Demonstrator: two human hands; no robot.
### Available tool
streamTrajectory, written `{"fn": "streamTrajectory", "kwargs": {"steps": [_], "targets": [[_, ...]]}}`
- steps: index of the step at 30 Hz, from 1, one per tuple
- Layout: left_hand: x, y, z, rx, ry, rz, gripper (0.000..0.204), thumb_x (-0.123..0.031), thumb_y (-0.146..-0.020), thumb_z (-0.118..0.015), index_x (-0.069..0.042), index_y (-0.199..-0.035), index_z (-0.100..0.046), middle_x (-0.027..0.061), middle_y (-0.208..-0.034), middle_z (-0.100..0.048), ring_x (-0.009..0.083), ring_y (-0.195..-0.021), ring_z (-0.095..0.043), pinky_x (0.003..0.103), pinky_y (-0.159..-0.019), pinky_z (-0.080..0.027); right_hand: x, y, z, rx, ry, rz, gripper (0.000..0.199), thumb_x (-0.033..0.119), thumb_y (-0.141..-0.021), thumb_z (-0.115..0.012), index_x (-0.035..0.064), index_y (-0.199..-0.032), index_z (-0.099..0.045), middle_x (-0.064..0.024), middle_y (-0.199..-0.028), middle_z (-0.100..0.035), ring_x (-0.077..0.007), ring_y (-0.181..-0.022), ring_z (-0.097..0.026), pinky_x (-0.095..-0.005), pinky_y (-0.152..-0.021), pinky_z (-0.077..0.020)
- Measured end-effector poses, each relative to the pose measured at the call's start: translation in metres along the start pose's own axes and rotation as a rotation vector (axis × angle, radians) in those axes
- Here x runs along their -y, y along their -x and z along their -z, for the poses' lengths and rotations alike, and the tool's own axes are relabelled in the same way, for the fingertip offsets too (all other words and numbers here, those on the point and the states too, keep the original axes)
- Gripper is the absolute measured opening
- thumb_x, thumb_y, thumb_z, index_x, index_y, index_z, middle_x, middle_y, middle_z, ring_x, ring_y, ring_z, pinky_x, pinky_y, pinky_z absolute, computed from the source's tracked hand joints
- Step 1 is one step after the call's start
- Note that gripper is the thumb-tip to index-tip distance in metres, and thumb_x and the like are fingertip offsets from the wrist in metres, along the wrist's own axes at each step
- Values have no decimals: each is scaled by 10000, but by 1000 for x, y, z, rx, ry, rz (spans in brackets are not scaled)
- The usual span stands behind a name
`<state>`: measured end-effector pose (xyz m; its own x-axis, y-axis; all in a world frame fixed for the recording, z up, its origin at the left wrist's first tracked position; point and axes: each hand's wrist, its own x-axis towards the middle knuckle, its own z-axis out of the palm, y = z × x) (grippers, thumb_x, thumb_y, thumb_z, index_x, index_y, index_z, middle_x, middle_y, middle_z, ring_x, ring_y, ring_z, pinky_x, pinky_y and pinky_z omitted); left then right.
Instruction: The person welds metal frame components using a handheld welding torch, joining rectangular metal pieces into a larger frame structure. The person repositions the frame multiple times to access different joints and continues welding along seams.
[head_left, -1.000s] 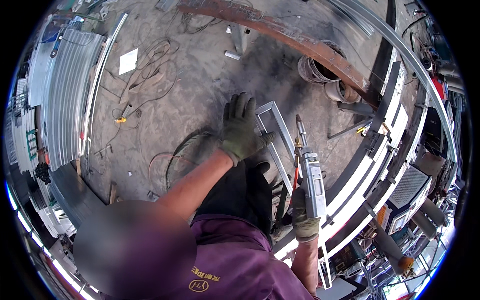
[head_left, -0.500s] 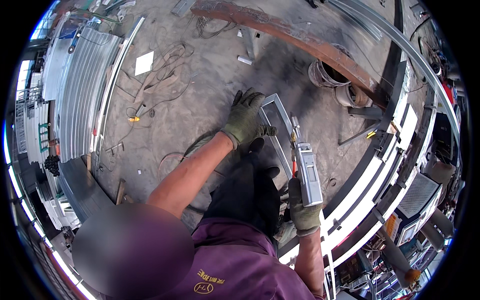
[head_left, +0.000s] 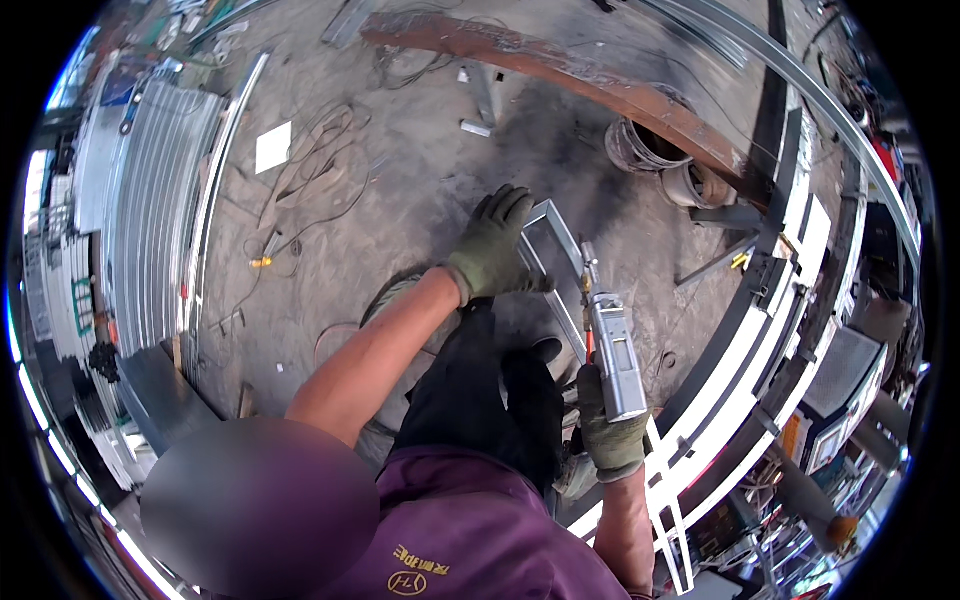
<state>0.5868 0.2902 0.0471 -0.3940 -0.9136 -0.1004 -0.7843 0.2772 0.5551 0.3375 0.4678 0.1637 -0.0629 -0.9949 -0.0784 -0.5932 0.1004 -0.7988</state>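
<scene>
My left hand (head_left: 490, 243), in a dark green work glove, grips the left side of a narrow silver metal frame (head_left: 562, 228) near its far corner. Its thumb reaches across toward the frame's opening. In my gloved right hand (head_left: 612, 440) is a silver box-bodied welding gun (head_left: 620, 360), held from below. The gun's thin nozzle points away from me, and its tip sits close beside the frame's right bar. A red piece shows between the gun and the frame. The frame's near end is hidden behind the gun and my right hand.
A rusty beam (head_left: 560, 65) crosses the far floor, with dirty buckets (head_left: 640, 150) beside it. Corrugated metal sheets (head_left: 165, 205) stand on the left. White metal rails (head_left: 735, 370) curve along the right. A white sheet (head_left: 273, 147) and loose cables (head_left: 320, 215) lie on the floor.
The whole view has shifted slightly. My left thumb lies lower and closer to the frame, and my legs have shifted. Both hands keep their holds, with the gun still beside the frame.
</scene>
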Motion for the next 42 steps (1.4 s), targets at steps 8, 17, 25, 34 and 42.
{"fn": "streamTrajectory", "kwargs": {"steps": [8,17,25,34,42], "targets": [[21,0,-5,-23,33,-168,1338,-796,-617,-895,47,-1580,-508,228,-1603,-563,404,-1576,-445,538,-1371,-255,41,-16,-34,-62,61,-25,216,182,-998,-816,48,-1165,-787,-149,-927,-781,-382,-801,-766,-456,-730,-600],[24,1,1,-60,29,-177,1226,-740,-645,-895,48,-1526,-569,228,-1544,-618,411,-1555,-467,563,-1370,-250,57,-15,-63,16,119,-156,333,205,-996,-818,47,-1282,-757,-167,-1118,-781,-396,-1013,-752,-510,-912,-582],[18,4,6,-87,42,-170,1173,-667,-649,-924,64,-1500,-579,245,-1501,-632,429,-1481,-536,586,-1329,-320,57,-17,-75,13,58,-262,299,196,-1000,-812,50,-1256,-758,-156,-1090,-776,-393,-970,-748,-515,-882,-579],[17,7,7,-92,66,-163,1135,-631,-641,-940,59,-1478,-604,243,-1498,-634,437,-1474,-543,601,-1322,-325,65,-29,-77,4,146,-136,275,173,-1001,-804,55,-1246,-765,-160,-1080,-778,-390,-964,-751,-511,-868,-582],[19,8,6,-106,86,-168,1136,-631,-651,-937,67,-1482,-602,263,-1496,-631,447,-1462,-554,610,-1321,-328,60,-25,-78,66,105,-257,303,186,-995,-809,61,-1268,-769,-152,-1088,-792,-384,-963,-763,-501,-876,-589]]}}
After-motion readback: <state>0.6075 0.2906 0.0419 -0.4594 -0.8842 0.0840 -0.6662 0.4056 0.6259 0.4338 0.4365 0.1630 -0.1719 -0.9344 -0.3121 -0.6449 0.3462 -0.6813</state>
